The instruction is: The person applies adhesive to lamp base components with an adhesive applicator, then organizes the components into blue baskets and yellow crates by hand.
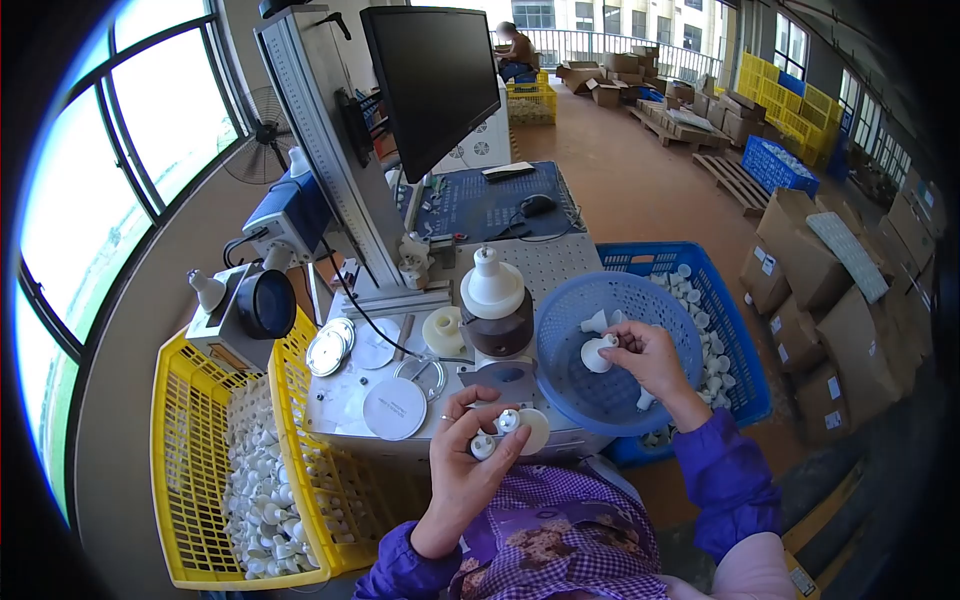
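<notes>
My left hand (462, 475) is closed around two white bulb housings with metal tips, one of them (483, 445) near the palm and the other (509, 420) between thumb and fingers. A flared white rim shows beside the thumb. My right hand (648, 362) pinches another cone-shaped white bulb housing (598, 355) over the round blue plastic basket (555, 375). A few similar housings lie inside that basket. Left of it, a white housing (487, 283) stands upright, tip up, on the dark round fixture (497, 333) of the bench machine.
A yellow crate (165, 450) at the left and a blue crate (755, 370) at the right hold many white housings. The machine's lens head (266, 304) and monitor (430, 80) stand over the bench. Round discs (394, 408) lie near its front edge.
</notes>
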### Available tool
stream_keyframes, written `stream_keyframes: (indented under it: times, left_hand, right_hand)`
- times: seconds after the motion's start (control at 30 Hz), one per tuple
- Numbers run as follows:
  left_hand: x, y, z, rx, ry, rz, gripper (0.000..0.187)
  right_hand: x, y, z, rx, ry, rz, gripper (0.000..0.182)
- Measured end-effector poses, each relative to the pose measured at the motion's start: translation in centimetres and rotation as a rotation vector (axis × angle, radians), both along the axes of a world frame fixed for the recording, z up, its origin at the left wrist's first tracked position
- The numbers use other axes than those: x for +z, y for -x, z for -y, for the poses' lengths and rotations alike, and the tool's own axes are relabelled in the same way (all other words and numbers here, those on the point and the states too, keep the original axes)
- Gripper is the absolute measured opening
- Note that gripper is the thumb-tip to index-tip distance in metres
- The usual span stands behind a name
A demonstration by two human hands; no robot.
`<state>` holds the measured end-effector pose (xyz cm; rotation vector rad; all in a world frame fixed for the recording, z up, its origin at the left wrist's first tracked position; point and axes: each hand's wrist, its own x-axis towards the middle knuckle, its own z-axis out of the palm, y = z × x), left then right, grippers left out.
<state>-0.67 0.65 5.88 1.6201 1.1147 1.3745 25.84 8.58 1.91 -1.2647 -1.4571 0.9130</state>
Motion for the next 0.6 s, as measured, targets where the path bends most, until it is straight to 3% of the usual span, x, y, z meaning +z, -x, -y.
stream_keyframes:
  times: [0.23, 0.43, 0.5, 0.57, 0.6]
  left_hand:
    - [4.4, -0.3, -4.7, 0.104, -0.347, -0.148, 0.028]
    - [8.5, -1.1, -10.0, 0.054, -0.118, -0.049, 0.031]
    - [9.7, -0.9, -10.7, -0.132, 0.352, 0.012, 0.028]
    - [9.6, -0.5, -10.6, -0.127, 0.323, -0.010, 0.029]
    - [9.2, -0.1, -10.5, -0.082, 0.138, -0.009, 0.031]
  right_hand:
    - [0.2, -0.4, 0.3, -0.030, -0.146, -0.070, 0.023]
    - [4.7, 0.8, 0.1, -0.068, -0.171, -0.117, 0.024]
    - [6.7, 2.0, -0.4, -0.068, -0.239, -0.119, 0.024]
    - [8.7, 3.4, -1.2, -0.069, -0.307, -0.124, 0.025]
    - [9.6, 4.2, -1.7, -0.035, -0.348, -0.104, 0.025]
